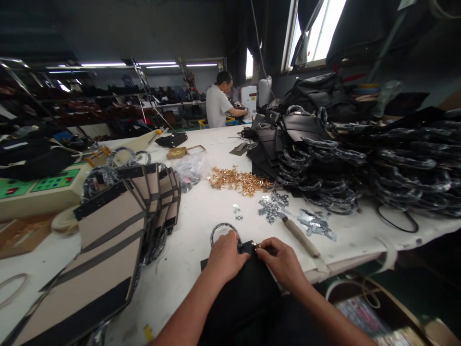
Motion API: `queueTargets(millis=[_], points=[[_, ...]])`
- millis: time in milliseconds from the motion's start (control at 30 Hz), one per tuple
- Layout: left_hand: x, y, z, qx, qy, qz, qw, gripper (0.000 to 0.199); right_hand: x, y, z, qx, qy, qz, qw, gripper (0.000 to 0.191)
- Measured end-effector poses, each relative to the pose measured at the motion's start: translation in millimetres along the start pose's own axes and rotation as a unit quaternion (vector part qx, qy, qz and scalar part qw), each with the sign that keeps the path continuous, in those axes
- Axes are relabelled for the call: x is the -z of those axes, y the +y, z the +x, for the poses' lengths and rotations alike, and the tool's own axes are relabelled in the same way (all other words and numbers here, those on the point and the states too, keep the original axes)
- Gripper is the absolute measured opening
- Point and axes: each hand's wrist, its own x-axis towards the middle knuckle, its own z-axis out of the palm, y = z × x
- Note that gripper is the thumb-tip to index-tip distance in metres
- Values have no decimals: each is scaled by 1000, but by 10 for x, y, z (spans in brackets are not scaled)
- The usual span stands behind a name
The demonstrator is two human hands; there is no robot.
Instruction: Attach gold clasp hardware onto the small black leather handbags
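Note:
My left hand [224, 257] is closed on the top edge of a black bag piece [241, 298] at the front of the table. A round handle wrapped in clear plastic [213, 235] stands up behind those fingers. The fingertips of my right hand [283, 262] pinch a small gold metal fitting [256, 245] against the same edge, and they partly cover it. A scatter of gold fittings [241, 181] lies further back on the white tabletop [194, 245]. Flat silver metal plates [272, 207] lie nearer, with a few single ones [236, 211] apart.
Overlapping bag panels [111, 240] are spread at the left. Black pieces with wrapped handles [317, 163] heap up at the right. A tool with a wrapped handle [300, 236] lies beyond my right hand. Another person [216, 103] works at the far end.

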Motion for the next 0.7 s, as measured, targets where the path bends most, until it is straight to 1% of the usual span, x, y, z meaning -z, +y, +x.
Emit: queueTargets(millis=[67, 167, 267, 400, 500, 700], points=[[36, 1, 16, 14, -10, -1, 1000, 39, -17, 9, -3, 11, -2, 3, 1000, 15], [79, -5, 7, 25, -28, -15, 999, 37, -23, 6, -40, 64, -1, -9, 998, 24], [101, -7, -12, 32, -36, -36, 998, 35, 4, -28, -97, 128, -9, -63, 990, 18], [112, 13, -35, 38, -27, -56, 997, 35, 49, -106, -171, 180, 4, -126, 976, 15], [124, 43, -75, 37, -20, -67, 997, 33, 67, -148, -199, 183, 5, -147, 972, 13], [183, 129, -198, 46, 2, -78, 996, 32, 66, -150, -226, 145, -4, -147, 978, 10]])
